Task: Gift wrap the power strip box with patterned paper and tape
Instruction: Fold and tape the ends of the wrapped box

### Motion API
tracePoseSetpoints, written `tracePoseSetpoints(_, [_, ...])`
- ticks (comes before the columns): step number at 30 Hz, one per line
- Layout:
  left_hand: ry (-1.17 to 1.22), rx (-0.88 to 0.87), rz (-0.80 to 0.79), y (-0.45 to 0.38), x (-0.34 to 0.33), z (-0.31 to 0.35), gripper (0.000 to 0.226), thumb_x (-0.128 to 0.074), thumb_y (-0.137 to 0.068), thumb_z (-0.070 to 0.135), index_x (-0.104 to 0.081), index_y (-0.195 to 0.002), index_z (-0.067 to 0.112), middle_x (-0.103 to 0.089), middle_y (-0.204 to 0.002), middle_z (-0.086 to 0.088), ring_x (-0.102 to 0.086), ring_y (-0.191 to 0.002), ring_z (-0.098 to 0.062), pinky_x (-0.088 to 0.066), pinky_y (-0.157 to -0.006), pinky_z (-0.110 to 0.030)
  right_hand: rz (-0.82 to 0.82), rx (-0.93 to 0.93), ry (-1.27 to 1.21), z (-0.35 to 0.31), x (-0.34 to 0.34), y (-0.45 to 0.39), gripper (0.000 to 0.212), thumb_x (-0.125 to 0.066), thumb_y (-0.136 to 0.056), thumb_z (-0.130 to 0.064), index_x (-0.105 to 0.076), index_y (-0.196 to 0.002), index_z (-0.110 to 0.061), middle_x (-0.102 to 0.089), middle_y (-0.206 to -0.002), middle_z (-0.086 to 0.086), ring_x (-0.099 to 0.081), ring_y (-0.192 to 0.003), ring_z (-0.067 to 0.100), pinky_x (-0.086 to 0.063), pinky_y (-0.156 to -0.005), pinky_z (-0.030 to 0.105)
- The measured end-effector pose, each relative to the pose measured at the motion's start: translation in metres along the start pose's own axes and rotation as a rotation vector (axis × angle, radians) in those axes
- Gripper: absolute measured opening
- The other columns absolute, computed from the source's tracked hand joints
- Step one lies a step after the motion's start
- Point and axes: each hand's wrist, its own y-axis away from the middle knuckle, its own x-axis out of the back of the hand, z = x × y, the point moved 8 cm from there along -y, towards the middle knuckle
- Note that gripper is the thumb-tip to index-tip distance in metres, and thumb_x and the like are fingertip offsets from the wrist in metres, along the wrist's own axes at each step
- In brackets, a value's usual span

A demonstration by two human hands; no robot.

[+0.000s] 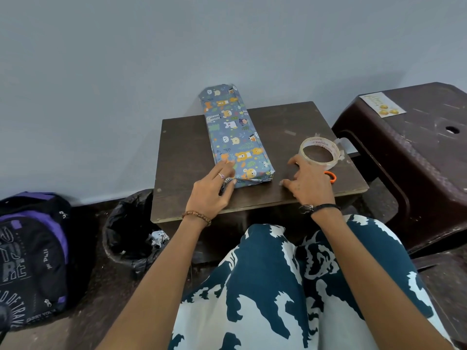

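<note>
Small dark table (192,147) bears the wrapped box (233,130); left hand (212,190), fingers extended, touches its near end; right hand (309,183) rests spread, empty; box overhangs the far edge, a nudge risks toppling.

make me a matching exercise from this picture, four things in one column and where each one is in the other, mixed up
Things
1. wrapped box
2. tape roll
3. bin with black liner
4. backpack

Places
A. on the floor at the far left
B. on the small table, right of the right hand
C. lying lengthwise on the table, far end past the table's back edge
D. on the floor between the backpack and the table

Pairs: 1-C, 2-B, 3-D, 4-A
</note>
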Motion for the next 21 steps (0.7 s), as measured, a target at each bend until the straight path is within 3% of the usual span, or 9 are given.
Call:
tracePoseSetpoints(3, [-0.017, 0.021, -0.023, 0.0, -0.002, -0.001, 0.038, -0.066, -0.082, 0.006, -0.059, -0.119, 0.003, -0.058, -0.127, -0.012, -0.067, -0.089, -0.028, -0.048, -0.064, -0.02, 0.13, 0.067, -0.158, -0.001, 0.01, 0.011, 0.026, -0.066, -0.083, -0.016, -0.059, -0.108, -0.016, -0.053, -0.088, 0.0, -0.055, -0.073, 0.014, -0.054, -0.072, 0.042])
tracePoseSetpoints(6, [0.006, 0.082, -0.048, 0.0, -0.003, -0.007, 0.038, -0.063, -0.086, 0.01, -0.054, -0.123, 0.006, -0.057, -0.128, -0.009, -0.066, -0.081, -0.028, -0.045, -0.069, -0.02, 0.152, 0.319, -0.22, -0.027, 0.009, 0.025, 0.017, -0.062, -0.086, -0.012, -0.065, -0.102, -0.014, -0.054, -0.094, 0.001, -0.055, -0.072, 0.01, -0.054, -0.069, 0.035])
tracePoseSetpoints(9, [-0.011, 0.059, -0.078, 0.0, -0.004, -0.005, 0.041, -0.061, -0.087, 0.011, -0.051, -0.126, 0.006, -0.053, -0.133, -0.01, -0.066, -0.096, -0.025, -0.052, -0.068, -0.032, 0.06, 0.458, -0.195, -0.046, -0.006, 0.034, 0.022, -0.066, -0.084, -0.015, -0.065, -0.106, -0.019, -0.053, -0.1, -0.001, -0.058, -0.076, 0.011, -0.054, -0.065, 0.034])
tracePoseSetpoints(11, [-0.012, 0.043, -0.085, 0.002, -0.005, -0.003, 0.043, -0.06, -0.087, 0.011, -0.049, -0.128, 0.006, -0.053, -0.133, -0.012, -0.056, -0.117, -0.023, -0.053, -0.081, -0.04, 0.036, 0.432, -0.193, -0.046, -0.013, 0.032, 0.019, -0.068, -0.082, -0.02, -0.066, -0.101, -0.021, -0.052, -0.099, -0.004, -0.057, -0.079, 0.008, -0.054, -0.065, 0.035])
tracePoseSetpoints(13, [0.035, 0.09, -0.066, 0.007, -0.007, -0.005, 0.045, -0.06, -0.088, 0.011, -0.047, -0.13, 0.007, -0.052, -0.134, -0.009, -0.035, -0.13, -0.005, -0.037, -0.105, -0.046, 0.023, 0.407, -0.252, -0.044, -0.017, 0.029, 0.016, -0.07, -0.081, -0.021, -0.068, -0.096, -0.019, -0.053, -0.096, -0.005, -0.059, -0.081, 0.009, -0.054, -0.067, 0.037])
tracePoseSetpoints(15, [0.107, 0.169, -0.027, 0.014, -0.007, -0.008, 0.042, -0.061, -0.087, 0.011, -0.048, -0.127, 0.009, -0.053, -0.131, -0.004, -0.023, -0.126, 0.018, -0.025, -0.112, -0.051, 0.017, 0.398, -0.296, -0.042, -0.019, 0.027, 0.015, -0.07, -0.081, -0.023, -0.07, -0.095, -0.019, -0.052, -0.091, -0.005, -0.059, -0.08, 0.012, -0.053, -0.067, 0.038])
tracePoseSetpoints(16, [0.136, 0.198, -0.005, 0.018, -0.007, -0.008, 0.036, -0.062, -0.086, 0.012, -0.051, -0.12, 0.01, -0.052, -0.13, -0.002, -0.025, -0.123, 0.019, -0.023, -0.112, -0.053, 0.017, 0.395, -0.301, -0.041, -0.019, 0.025, 0.013, -0.069, -0.081, -0.025, -0.071, -0.093, -0.019, -0.05, -0.088, -0.007, -0.058, -0.078, 0.012, -0.053, -0.066, 0.037])
tracePoseSetpoints(21, [0.084, 0.249, 0.07, 0.034, -0.006, -0.004, 0.007, -0.068, -0.082, 0.015, -0.066, -0.088, 0.012, -0.049, -0.132, -0.004, -0.043, -0.124, -0.013, -0.029, -0.108, -0.054, -0.053, 0.333, -0.33, -0.031, -0.025, 0.022, 0.013, -0.068, -0.081, -0.031, -0.074, -0.088, -0.022, -0.043, -0.076, -0.01, -0.047, -0.066, 0.004, -0.045, -0.061, 0.028])
